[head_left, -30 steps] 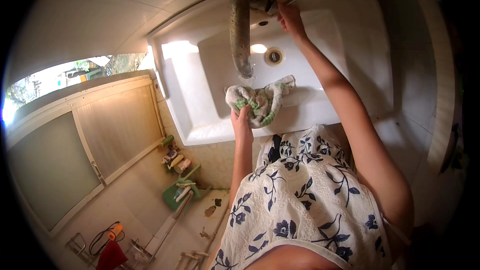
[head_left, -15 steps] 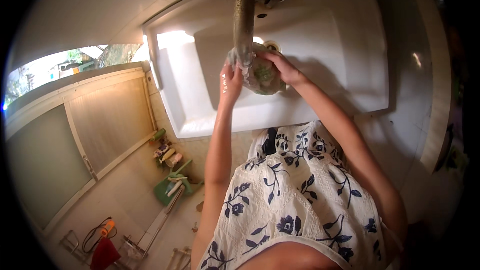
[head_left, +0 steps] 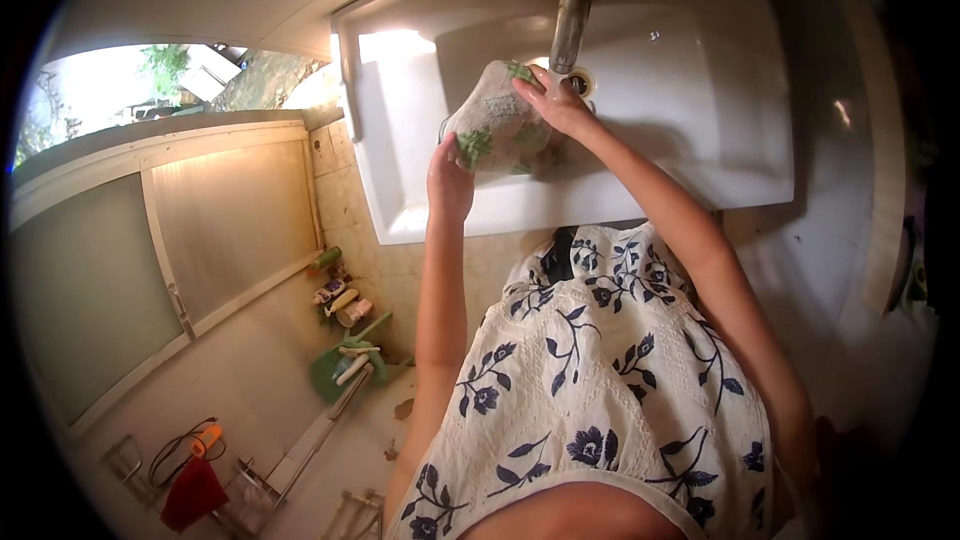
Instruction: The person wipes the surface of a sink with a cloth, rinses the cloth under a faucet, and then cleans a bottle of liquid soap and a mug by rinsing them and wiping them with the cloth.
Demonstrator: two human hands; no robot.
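Over the white sink [head_left: 690,170] I hold a pale, rounded, see-through thing with green leaf patterns [head_left: 497,115]; whether it is a bag, a cover or a bowl I cannot tell. My left hand [head_left: 450,178] grips its near left edge, with the fingertips partly hidden beneath it. On its far right edge, my right hand [head_left: 556,102] is closed, right under the mouth of the metal faucet [head_left: 574,10]. The thing is tilted, its left side lower toward me. Both hands look wet.
The drain [head_left: 579,83] lies just beyond my right hand. To the left stands a cabinet with sliding doors [head_left: 225,200]. On the floor are a green dustpan [head_left: 330,375], several bottles [head_left: 340,300] and a red cloth-like item [head_left: 194,493].
The leaf-patterned thing has come out from below the spout toward the left and is spread wider. My left hand has moved down its edge; my right hand stays near the faucet.
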